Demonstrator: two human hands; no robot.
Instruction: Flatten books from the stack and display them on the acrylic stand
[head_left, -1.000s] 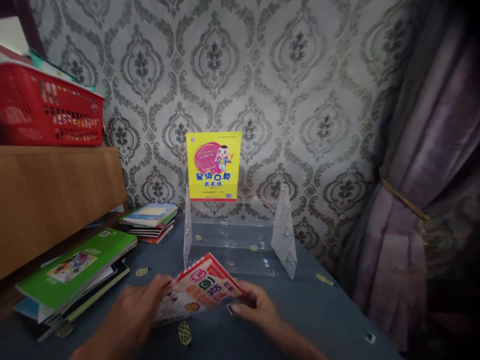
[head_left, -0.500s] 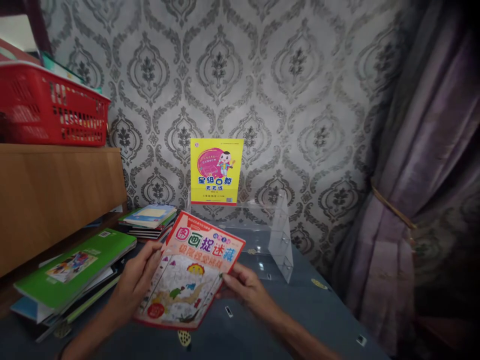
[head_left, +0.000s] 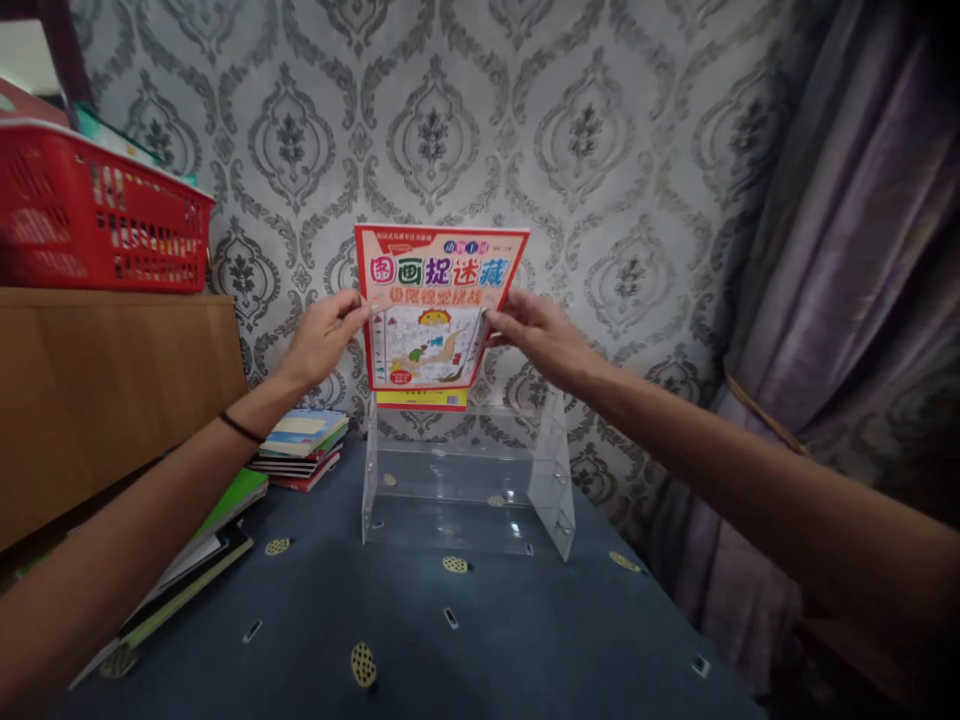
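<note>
Far left, from where I stand: red basket, slatted, packed with items I cannot identify, on top of a wooden cabinet. Below it, on the blue-grey table, a near pile of books, green cover uppermost, partly hidden by the person's left forearm. Behind that, against the wall side, a smaller stack of books, pale blue cover on top.

Left hand: raised, pinching the left edge of the red-bordered book, thumb on the cover side. Dark band at the wrist.

Centre: red-bordered book is upright, cover toward the person, at the top of the clear rack. It stands in front of the yellow book, of which only the bottom strip shows. Contact between red-bordered book and rack: cannot tell. Lower tiers of the rack are see-through to the patterned table.

Right hand: grips the book's right edge, thumb in front, other fingers partly hidden behind it.

Far right: mauve curtain, gathered by a gold tie, beside the damask wallpaper.
</note>
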